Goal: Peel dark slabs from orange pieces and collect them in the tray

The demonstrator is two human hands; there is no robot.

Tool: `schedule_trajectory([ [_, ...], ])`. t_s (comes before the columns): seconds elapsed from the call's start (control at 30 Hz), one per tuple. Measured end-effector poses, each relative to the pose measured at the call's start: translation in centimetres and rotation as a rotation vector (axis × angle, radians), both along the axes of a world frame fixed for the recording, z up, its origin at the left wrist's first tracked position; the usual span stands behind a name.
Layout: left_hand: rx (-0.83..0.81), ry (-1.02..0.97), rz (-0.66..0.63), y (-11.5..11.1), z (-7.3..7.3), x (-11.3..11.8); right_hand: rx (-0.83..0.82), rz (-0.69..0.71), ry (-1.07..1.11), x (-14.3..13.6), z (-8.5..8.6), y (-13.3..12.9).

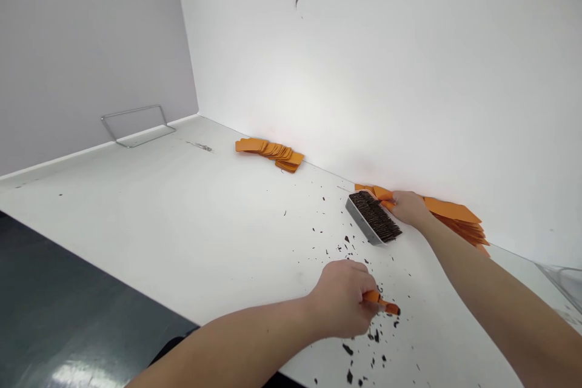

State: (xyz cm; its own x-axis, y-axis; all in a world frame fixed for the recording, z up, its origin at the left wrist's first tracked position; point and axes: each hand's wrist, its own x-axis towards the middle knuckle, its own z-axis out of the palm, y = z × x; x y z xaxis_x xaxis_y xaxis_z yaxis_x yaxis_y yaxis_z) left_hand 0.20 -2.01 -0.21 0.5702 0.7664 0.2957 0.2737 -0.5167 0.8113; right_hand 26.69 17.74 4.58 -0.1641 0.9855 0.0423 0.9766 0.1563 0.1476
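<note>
Two-handed, worked low over the white bench [159, 212]. Held a small orange strip [391, 308] pinched in the left hand [345, 300], close over the dark crumbs [348, 349], with a bit of dark stuff at the tip. Gripped an orange piece [385, 196] in the fingers of the right hand [409, 207], at the edge of the gray box [364, 222] near the wall [431, 73]. Saw lots of thin brown bits [377, 215] packed in rows in that box. Could not tell the depth of the orange piece among the bits, or be sure of any touch between the right hand and the box. Spotted the near orange pile [450, 209] behind the right wrist and the far orange pile [273, 151] off to the left, both by the wall. Needed a light pinch, firm enough to hang on but soft enough not to bend the strip. Seemed best to go slow and keep the tip flat, so as not to spill crumbs. Seemed wise to move the right hand gently by the box, so as not to snap the bits or bump the pile.
</note>
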Motion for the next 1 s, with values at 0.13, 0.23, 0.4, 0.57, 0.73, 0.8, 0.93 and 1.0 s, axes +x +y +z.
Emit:
schedule_trajectory([
  [0.13,0.023,-0.021,0.003,-0.1,0.0,0.1,0.006,-0.009,-0.011,0.1,-0.4,0.0],
  [0.23,0.030,-0.022,-0.002,0.0,0.1,0.1,0.027,-0.027,-0.003,0.3,-0.1,0.2],
  [0.4,0.030,-0.022,0.003,0.1,0.1,0.1,0.064,0.031,0.044,0.8,0.4,0.2],
  [0.57,0.039,-0.010,0.011,0.0,-0.1,0.1,0.092,0.034,0.106,1.1,1.1,-0.1],
  [0.73,0.032,0.001,-0.005,0.1,-0.1,0.1,0.139,0.010,0.180,1.0,1.8,-0.7],
  [0.8,0.031,-0.002,-0.003,0.1,-0.1,0.1,0.164,0.011,0.219,1.0,2.0,-0.9],
  [0.93,0.041,-0.027,0.023,0.2,-0.2,0.1,0.238,0.018,0.325,0.9,2.5,-1.7],
  [1.0,0.046,-0.044,0.032,0.2,-0.2,0.0,0.297,0.012,0.401,0.7,2.9,-2.8],
])
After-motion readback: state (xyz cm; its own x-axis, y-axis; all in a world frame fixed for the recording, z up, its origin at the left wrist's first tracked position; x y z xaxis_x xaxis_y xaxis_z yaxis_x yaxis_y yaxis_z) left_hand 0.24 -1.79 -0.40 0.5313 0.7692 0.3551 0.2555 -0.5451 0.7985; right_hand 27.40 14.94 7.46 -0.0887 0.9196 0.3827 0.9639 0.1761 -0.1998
